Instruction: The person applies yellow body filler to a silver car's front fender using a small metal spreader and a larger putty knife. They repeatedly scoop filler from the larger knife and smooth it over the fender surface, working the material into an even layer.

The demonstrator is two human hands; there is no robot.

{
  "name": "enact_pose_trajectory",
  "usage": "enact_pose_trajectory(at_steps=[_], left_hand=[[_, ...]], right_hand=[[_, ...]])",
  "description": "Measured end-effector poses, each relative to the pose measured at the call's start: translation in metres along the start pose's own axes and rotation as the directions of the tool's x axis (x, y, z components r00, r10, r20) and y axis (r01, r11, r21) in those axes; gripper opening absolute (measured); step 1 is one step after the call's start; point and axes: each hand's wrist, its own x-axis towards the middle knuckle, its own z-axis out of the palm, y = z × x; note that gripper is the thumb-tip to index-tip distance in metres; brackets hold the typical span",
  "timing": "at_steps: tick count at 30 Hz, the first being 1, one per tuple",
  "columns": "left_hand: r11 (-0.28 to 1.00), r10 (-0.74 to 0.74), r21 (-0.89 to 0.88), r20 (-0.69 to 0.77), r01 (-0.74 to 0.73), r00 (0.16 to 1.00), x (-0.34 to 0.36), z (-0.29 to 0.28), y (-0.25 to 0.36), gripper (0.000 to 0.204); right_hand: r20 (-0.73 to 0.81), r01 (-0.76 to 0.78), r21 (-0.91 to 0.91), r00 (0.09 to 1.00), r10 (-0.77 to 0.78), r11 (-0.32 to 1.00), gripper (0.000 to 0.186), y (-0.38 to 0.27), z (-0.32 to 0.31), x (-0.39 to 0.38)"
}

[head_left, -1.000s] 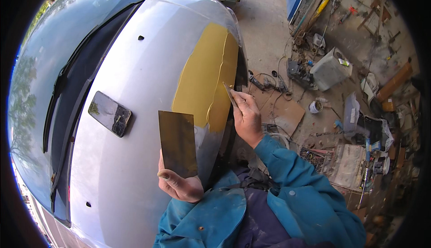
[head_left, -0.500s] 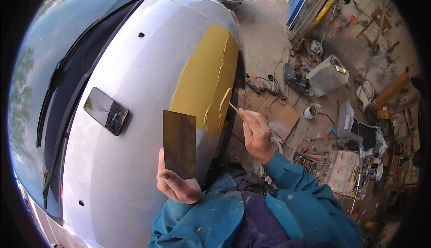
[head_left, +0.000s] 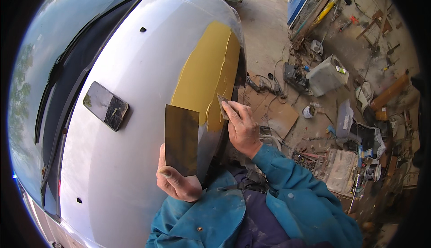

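A small flat spreader (head_left: pixel 222 107) is pinched in the fingers of the right hand (head_left: pixel 244 129); it is seen over the near end of the yellow body filler (head_left: pixel 202 70), though whether contact is made cannot be told. A thin rectangular metal plate (head_left: pixel 181 141) is gripped at its lower end by the left hand (head_left: pixel 179 185). Ahead of the right-hand grip, most of the patch is coated and seems fairly even, but a raised ridge (head_left: pixel 223 66) is left unlevelled along it. The filler is carried on a silver car hood (head_left: pixel 130 86), where a smartphone (head_left: pixel 106 106) is laid left of both grips. Right of them, a jerrycan (head_left: pixel 327 76), cardboard (head_left: pixel 280 115) and a small tin (head_left: pixel 309 111) are strewn about.
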Motion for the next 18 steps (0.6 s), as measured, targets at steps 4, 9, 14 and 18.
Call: enact_pose_trajectory(at_steps=[4,9,14,18], left_hand=[[1.0,-0.02,-0.013,0.003,0.02,1.0,0.0,0.001,0.0,0.087],[1.0,-0.001,-0.014,0.008,0.001,1.0,0.001,0.0,-0.002,0.087],[0.999,0.043,0.028,-0.015,-0.043,0.999,0.002,-0.002,-0.004,0.085],[0.997,0.052,0.048,-0.009,-0.052,0.999,0.003,-0.002,-0.004,0.085]], right_hand=[[0.036,0.101,0.022,0.994,-0.102,0.995,0.067,-0.025,-0.01,-0.02],[0.141,0.172,0.156,0.971,-0.194,0.973,0.061,-0.034,-0.036,-0.027],[0.1,-0.062,0.299,0.994,0.033,0.952,0.046,-0.014,-0.059,0.001],[-0.033,-0.17,0.271,0.982,0.186,0.947,0.045,0.042,-0.041,0.063]])
